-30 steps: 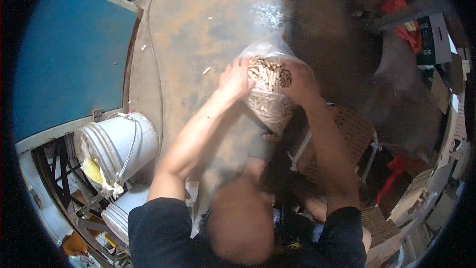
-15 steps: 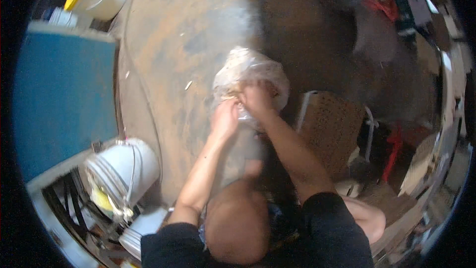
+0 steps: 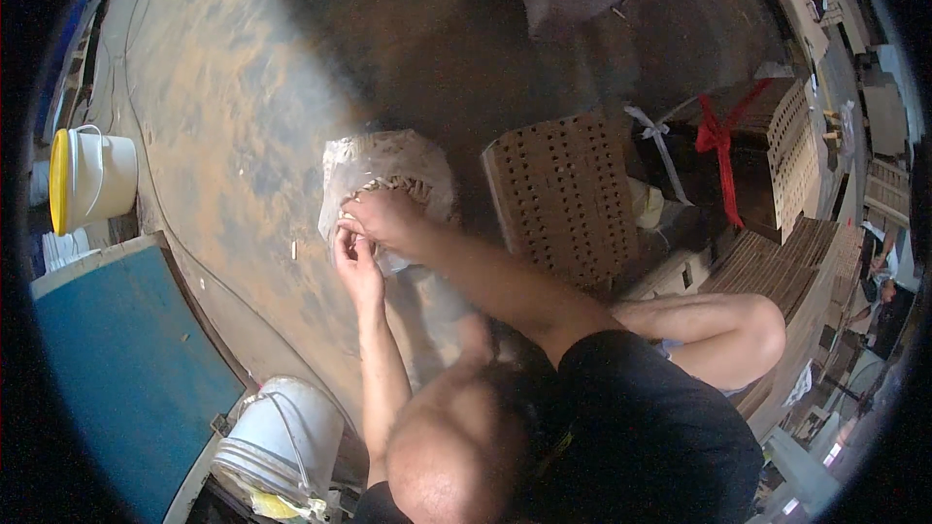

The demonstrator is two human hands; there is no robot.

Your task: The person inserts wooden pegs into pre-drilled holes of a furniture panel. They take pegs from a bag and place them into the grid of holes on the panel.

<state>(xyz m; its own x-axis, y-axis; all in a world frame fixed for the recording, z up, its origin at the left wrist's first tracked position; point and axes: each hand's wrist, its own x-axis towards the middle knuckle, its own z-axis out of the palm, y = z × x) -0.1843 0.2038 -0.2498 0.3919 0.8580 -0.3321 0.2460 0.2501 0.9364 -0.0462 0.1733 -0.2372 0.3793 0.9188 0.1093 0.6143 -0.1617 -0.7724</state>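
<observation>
A clear plastic bag (image 3: 361,157) stands on the floor in front of me, its mouth spread wide. Inside it lie many short, pale wooden dowels (image 3: 416,186). My right hand (image 3: 390,217) reaches across the bag's near side, fingers curled and closed. Just below, my left hand (image 3: 359,267) is raised at the near left rim, its fingertips pinched together against those of my right. Something small and pale shows between the fingertips, too small to name. My right hand covers part of the bag's mouth.
One loose dowel (image 3: 294,250) lies left of the bag. To the right stands a brown panel full of holes (image 3: 563,199), then stacked boards tied with red strip (image 3: 718,150). Left are a blue board (image 3: 126,369), a white bucket (image 3: 282,427) and a yellow-lidded bucket (image 3: 105,175).
The view has swung to the right, so the bag and hands appear further left. Both hands stay together at the bag. My right hand has shifted toward the bag's near left rim.
</observation>
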